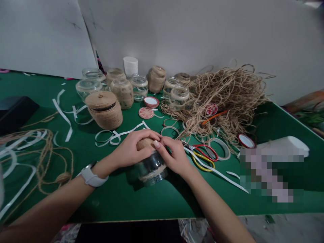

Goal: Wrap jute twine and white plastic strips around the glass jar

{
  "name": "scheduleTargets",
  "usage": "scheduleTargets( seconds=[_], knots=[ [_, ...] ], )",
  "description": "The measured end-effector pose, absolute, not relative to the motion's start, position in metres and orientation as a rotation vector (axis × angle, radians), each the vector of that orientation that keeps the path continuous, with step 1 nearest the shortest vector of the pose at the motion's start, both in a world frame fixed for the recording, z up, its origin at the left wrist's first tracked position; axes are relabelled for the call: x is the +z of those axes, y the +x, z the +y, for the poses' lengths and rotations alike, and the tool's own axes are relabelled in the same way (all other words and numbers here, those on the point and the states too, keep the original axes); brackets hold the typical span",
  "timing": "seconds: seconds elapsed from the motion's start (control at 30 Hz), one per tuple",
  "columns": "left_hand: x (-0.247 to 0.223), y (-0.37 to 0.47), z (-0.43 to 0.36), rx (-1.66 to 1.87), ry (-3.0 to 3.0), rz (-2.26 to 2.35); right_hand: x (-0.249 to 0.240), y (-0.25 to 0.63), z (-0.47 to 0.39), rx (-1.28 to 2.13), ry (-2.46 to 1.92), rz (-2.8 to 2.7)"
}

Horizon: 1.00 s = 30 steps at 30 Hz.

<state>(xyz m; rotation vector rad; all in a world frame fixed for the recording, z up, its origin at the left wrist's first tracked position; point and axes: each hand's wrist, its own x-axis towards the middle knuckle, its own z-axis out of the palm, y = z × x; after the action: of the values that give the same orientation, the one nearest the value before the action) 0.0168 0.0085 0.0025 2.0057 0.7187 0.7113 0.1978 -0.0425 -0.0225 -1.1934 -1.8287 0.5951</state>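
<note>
A glass jar [153, 165] lies tilted at the middle of the green table, its threaded mouth towards me. Brown twine covers its far end, and a pale band runs round it near the mouth. My left hand [133, 148] curves over the far end from the left, thumb on the twine. Against the right side, my right hand [174, 153] has its fingers bent and its thumb pressed close to the left fingertips. Whether a twine end sits between those fingertips is hidden. Scissors [204, 157] with red and yellow handles lie just right of my right hand.
A twine-covered lidded jar [105, 111] stands ahead on the left, with several glass jars [179, 96] behind. A large twine heap [227, 87] fills the back right. White strips [63, 116], a tape roll [220, 148] and red-rimmed lids [151, 102] lie around.
</note>
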Motion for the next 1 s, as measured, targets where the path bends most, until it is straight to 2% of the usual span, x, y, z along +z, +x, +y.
scheduleTargets(
  seconds=[0.23, 0.6, 1.0],
  knots=[
    [-0.003, 0.025, 0.007, 0.714, 1.875, 0.916, -0.026, 0.196, -0.042, 0.546, -1.147, -1.818],
    [-0.01, 0.009, 0.018, 0.729, 1.772, 0.662, -0.027, 0.191, -0.042, 0.448, -1.062, -1.858],
    [-0.023, 0.019, 0.025, 0.966, 1.866, 0.697, -0.045, 0.182, -0.032, 0.689, -1.148, -1.552]
  ],
)
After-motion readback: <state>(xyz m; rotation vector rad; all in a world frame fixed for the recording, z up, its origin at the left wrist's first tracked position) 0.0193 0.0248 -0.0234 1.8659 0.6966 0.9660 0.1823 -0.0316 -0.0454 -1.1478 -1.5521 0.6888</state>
